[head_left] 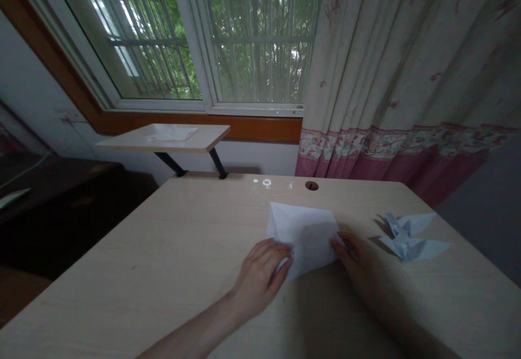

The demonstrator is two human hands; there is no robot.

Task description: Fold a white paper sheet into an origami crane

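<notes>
A white sheet of paper (303, 231), folded into a squarish shape, lies on the light wooden desk (175, 261). My left hand (262, 275) rests on its near left corner with curled fingers pressing the edge down. My right hand (352, 253) pinches the paper's right corner against the desk. Two folded white paper cranes (409, 234) lie on the desk to the right of my right hand, apart from it.
A small raised shelf (163, 138) on black legs stands at the desk's back left. A cable hole (311, 186) sits in the desk behind the paper. A window and a patterned curtain (407, 77) are behind. A dark cabinet (57, 207) stands left.
</notes>
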